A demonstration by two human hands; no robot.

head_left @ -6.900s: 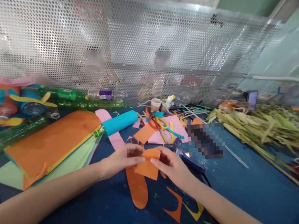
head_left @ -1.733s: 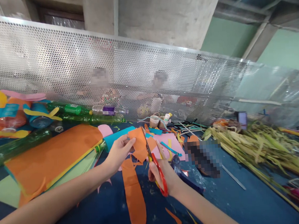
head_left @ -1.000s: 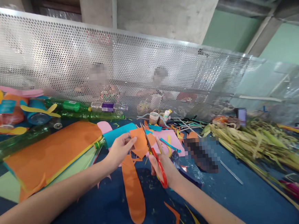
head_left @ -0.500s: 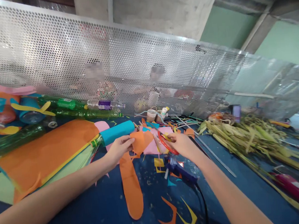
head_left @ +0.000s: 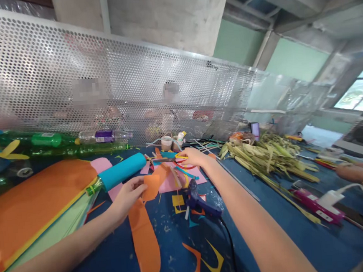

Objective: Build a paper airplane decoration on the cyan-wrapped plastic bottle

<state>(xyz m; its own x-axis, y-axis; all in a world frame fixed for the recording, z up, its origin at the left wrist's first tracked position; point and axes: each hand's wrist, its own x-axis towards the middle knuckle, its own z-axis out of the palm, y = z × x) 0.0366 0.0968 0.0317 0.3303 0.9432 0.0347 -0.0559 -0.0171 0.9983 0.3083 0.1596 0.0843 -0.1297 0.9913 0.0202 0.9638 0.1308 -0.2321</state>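
My left hand (head_left: 130, 197) pinches a small cut piece of orange paper (head_left: 151, 187) between thumb and fingers. Just beneath it lies a long orange strip with a rounded end (head_left: 145, 243). My right hand (head_left: 192, 157) is closed at the yellow and red handles of a pair of scissors (head_left: 165, 159), whose blades point left over the paper scraps. Left of the scissors rests a green bottle wrapped in blue paper (head_left: 123, 170). A dark blue glue gun (head_left: 202, 201) lies below my right wrist, its cord running toward me.
Orange sheets (head_left: 44, 197) cover the left side, with green plastic bottles (head_left: 46, 140) behind. Dry husks (head_left: 271, 158) and a magenta power strip (head_left: 315, 207) lie right, near another person's hand (head_left: 354, 172). A perforated metal panel (head_left: 152, 84) borders the back.
The view has turned right, bringing the power strip's plug and another person's hand into sight. My right hand has moved away from me with the scissors, now over the scraps. My left hand still holds the orange piece.
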